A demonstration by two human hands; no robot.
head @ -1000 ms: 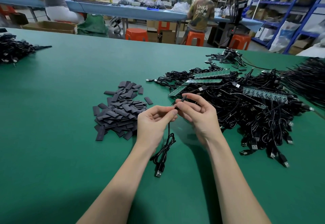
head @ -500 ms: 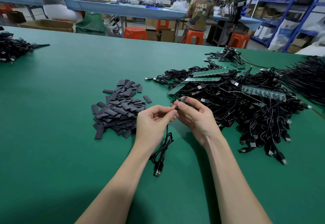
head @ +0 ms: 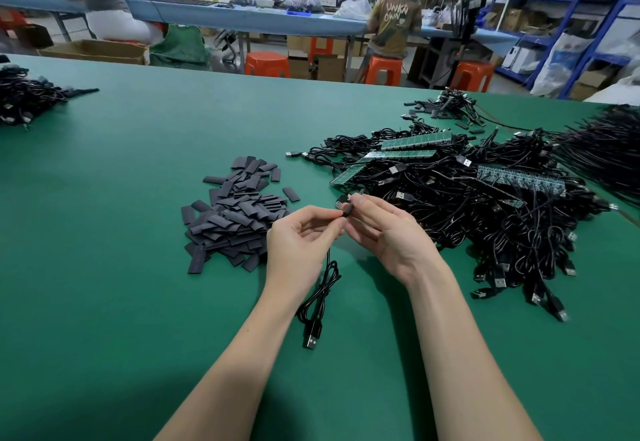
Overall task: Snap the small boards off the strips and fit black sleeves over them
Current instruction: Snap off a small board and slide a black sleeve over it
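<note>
My left hand [head: 301, 243] and my right hand [head: 384, 232] meet fingertip to fingertip above the green table [head: 104, 302]. Between them they pinch a small black sleeve [head: 347, 209] on the end of a black cable [head: 318, 298]. The cable hangs below my left hand and ends in a USB plug [head: 310, 341] lying on the table. A heap of flat black sleeves [head: 235, 212] lies left of my hands. Green board strips [head: 415, 141] rest on a large tangle of black cables [head: 485, 219] to the right. The board inside the sleeve is hidden.
Another bundle of black cables [head: 24, 101] lies at the far left. More cables [head: 602, 149] spread at the far right edge. Behind the table stand orange stools [head: 266, 63], cardboard boxes and blue shelves; two people sit at a blue bench.
The sleeve end held between my fingertips has dropped lower and sits more upright. My hands have stayed together in nearly the same place.
</note>
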